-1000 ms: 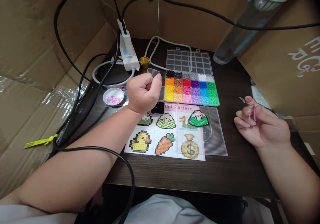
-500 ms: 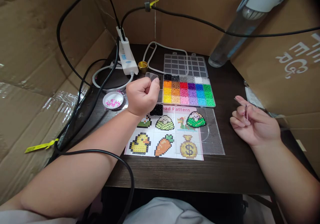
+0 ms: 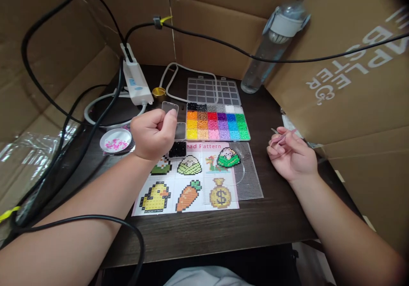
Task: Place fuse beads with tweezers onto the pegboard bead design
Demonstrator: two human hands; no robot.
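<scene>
My left hand point(image 3: 153, 134) is closed in a fist, palm side turned inward, above the left side of the table. Whatever may be inside it is hidden. Close to its thumb is a small clear plastic case point(image 3: 170, 107). Beside the wrist, a small box of black beads point(image 3: 177, 149) overlaps the printed bead pattern sheet point(image 3: 188, 209). My right hand point(image 3: 292, 154), palm up with curled fingers, holds slim pale tweezers point(image 3: 283, 137) at the table's right. A green and white bead piece point(image 3: 228, 157) lies on the clear pegboard point(image 3: 252, 181).
Behind the sheet, a sorting box of coloured beads point(image 3: 218, 140) lies with its lid raised. At left are a white dish point(image 3: 102, 137) of pink beads, a power strip point(image 3: 136, 79) and black cables point(image 3: 24, 43). A gold cup point(image 3: 159, 93) and bottle point(image 3: 265, 60) stand behind.
The view has shifted, so the table things appear further left and lower. My right hand has turned the tweezers from nearly upright to slanting sideways. My left fist keeps its shape.
</scene>
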